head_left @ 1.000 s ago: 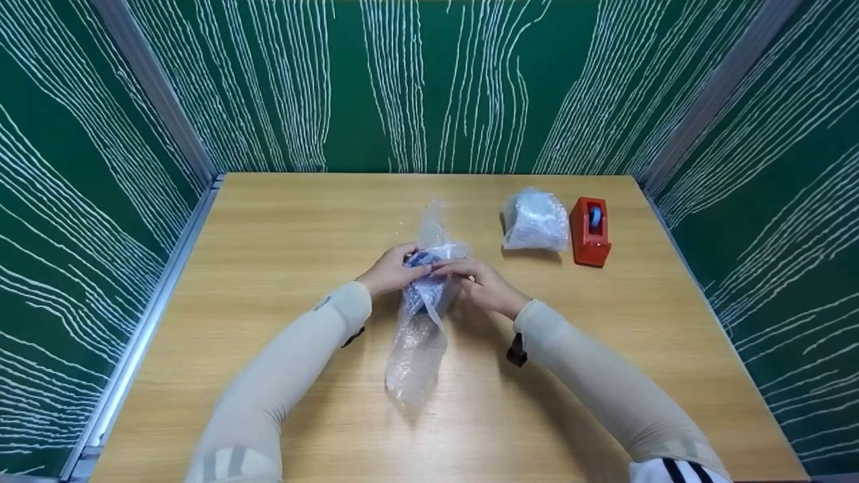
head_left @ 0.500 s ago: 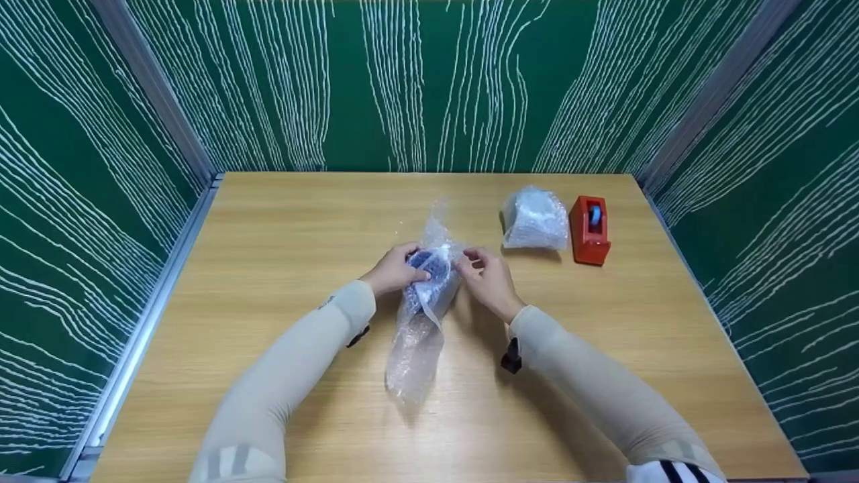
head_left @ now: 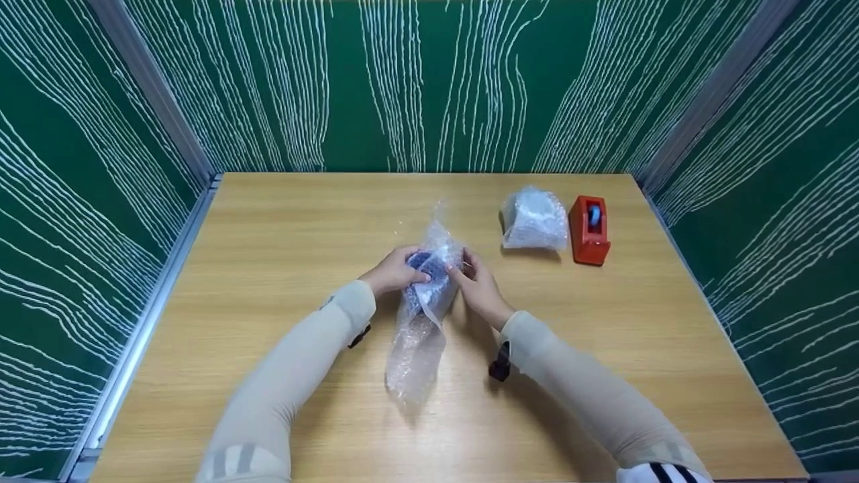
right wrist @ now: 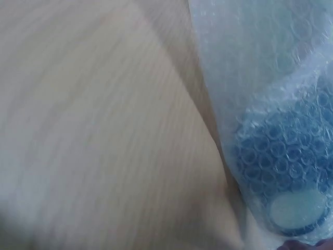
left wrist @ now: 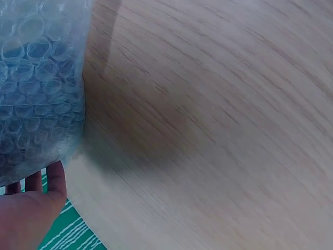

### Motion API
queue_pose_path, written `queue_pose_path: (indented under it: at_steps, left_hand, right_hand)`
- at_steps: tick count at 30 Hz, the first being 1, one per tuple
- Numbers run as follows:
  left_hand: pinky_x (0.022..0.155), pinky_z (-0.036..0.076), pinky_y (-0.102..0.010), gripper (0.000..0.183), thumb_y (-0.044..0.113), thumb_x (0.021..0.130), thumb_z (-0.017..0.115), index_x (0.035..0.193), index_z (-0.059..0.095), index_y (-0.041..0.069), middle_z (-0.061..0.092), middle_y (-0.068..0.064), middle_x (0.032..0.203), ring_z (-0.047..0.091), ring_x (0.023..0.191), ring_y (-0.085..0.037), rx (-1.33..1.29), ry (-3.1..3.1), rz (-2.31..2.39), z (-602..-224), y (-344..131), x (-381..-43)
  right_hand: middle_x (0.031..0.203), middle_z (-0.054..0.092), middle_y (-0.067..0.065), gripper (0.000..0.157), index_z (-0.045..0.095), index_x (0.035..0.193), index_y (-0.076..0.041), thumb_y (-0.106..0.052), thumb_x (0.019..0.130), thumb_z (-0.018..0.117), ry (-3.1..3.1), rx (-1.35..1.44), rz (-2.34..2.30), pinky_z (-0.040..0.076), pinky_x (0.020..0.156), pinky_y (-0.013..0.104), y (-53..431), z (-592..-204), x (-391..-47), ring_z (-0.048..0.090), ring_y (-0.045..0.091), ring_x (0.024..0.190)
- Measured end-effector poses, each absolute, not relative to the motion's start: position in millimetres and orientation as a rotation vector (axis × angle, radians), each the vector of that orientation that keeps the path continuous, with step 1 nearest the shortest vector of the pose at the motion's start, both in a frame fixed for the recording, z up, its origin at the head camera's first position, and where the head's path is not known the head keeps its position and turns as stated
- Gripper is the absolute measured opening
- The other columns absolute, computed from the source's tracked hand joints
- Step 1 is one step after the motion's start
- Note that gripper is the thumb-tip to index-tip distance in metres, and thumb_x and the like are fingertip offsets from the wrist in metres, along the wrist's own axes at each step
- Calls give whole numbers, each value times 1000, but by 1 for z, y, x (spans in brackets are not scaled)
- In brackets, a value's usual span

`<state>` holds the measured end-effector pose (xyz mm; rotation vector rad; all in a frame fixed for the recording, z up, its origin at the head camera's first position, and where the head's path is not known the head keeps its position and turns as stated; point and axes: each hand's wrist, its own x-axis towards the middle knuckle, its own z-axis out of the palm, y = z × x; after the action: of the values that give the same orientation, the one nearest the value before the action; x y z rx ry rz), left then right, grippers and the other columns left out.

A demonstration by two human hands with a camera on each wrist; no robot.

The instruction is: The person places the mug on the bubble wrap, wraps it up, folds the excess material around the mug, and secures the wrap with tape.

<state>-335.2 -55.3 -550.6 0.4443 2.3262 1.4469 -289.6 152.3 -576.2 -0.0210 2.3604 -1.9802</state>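
A dark blue object (head_left: 429, 263) lies inside bubble wrap (head_left: 414, 365) at the middle of the table; its kind is hard to tell through the layers. Loose wrap trails toward the front, and a narrower tail points to the back. My left hand (head_left: 391, 272) grips the bundle's left side, thumb on top. On the other side my right hand (head_left: 481, 287) pinches the wrap's edge between thumb and fingers. The left wrist view shows fingertips (left wrist: 55, 177) under the bubbled layers. In the right wrist view, a pale oval spot (right wrist: 297, 209) shows on the blue object.
A second bubble-wrapped bundle (head_left: 535, 220) sits at the back right of the wooden table (head_left: 282, 221). Right beside it stands a red tape dispenser (head_left: 590, 231) with a blue roll. Green panels with white streaks (head_left: 402, 87) enclose the table's back and sides.
My right hand has drawn back from the top of the bundle to its right side and now pinches the wrap there. The left hand keeps its hold almost unmoved.
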Motion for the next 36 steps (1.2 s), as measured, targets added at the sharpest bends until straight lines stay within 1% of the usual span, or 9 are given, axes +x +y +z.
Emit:
queue_pose_path:
  at_steps: [4, 8, 12, 15, 17, 22, 27, 31, 36]
  left_hand:
    - [129, 41, -48, 61, -3, 91, 77, 149, 61, -1, 56, -20, 160, 54, 147, -40, 436, 2316, 1481, -553, -54, -337]
    - [133, 34, -48, 60, -4, 89, 78, 147, 63, -2, 45, -14, 171, 44, 156, -40, 445, 2312, 1486, -555, -53, -338]
    - [129, 41, -47, 61, -4, 90, 76, 149, 61, -1, 58, -20, 159, 54, 147, -39, 481, 2281, 1487, -556, -54, -338]
    - [125, 46, -47, 60, -4, 90, 76, 148, 61, -1, 65, -24, 147, 60, 139, -39, 503, 2262, 1485, -557, -55, -339]
    - [125, 46, -47, 59, -3, 91, 76, 148, 61, -1, 66, -23, 146, 60, 138, -38, 507, 2262, 1475, -558, -56, -340]
    - [125, 46, -47, 58, 0, 92, 75, 149, 61, 1, 65, -21, 147, 60, 139, -37, 501, 2274, 1444, -560, -56, -342]
    - [125, 46, -48, 52, 0, 93, 75, 143, 62, 0, 67, -20, 143, 61, 136, -35, 494, 2289, 1455, -559, -55, -340]
    - [127, 42, -49, 52, 4, 93, 78, 141, 59, 1, 64, -19, 145, 57, 140, -36, 463, 2337, 1471, -561, -55, -337]
    - [131, 36, -49, 62, 21, 98, 81, 151, 53, 4, 57, -17, 156, 51, 149, -36, 437, 2373, 1507, -561, -56, -333]
  right_hand:
    - [173, 34, 30, 73, 24, 168, 8, -19, 111, 61, 2302, -7, -2075, 29, 135, 51, 148, -580, -287, 35, 45, 161]
    - [178, 19, 28, 73, 15, 170, 8, -17, 114, 55, 2235, -38, -2142, 17, 139, 49, 144, -583, -285, 20, 41, 167]
    - [182, 5, 23, 76, 5, 172, 2, -24, 116, 49, 2235, -77, -2082, 7, 140, 48, 143, -586, -283, 7, 38, 170]
    - [183, 2, 19, 77, 3, 174, -3, -30, 117, 47, 2253, -93, -2016, 4, 140, 49, 144, -589, -283, 3, 36, 170]
    - [183, 2, 17, 76, 4, 175, -8, -33, 117, 47, 2251, -92, -1993, 3, 139, 51, 145, -590, -282, 2, 36, 171]
    - [184, 9, 14, 69, 15, 176, -16, -31, 117, 48, 2211, -69, -1992, 5, 139, 54, 148, -589, -284, 6, 36, 171]
    - [180, 23, 20, 61, 33, 170, -5, -23, 115, 53, 2259, -80, -1969, 11, 139, 54, 152, -587, -290, 17, 40, 168]
    - [173, 36, 25, 55, 43, 163, 2, -17, 112, 55, 2298, -106, -1939, 20, 138, 53, 155, -584, -295, 29, 41, 164]
    - [163, 51, 27, 50, 52, 156, 4, -17, 111, 57, 2313, -121, -1907, 28, 135, 52, 157, -580, -299, 43, 42, 157]
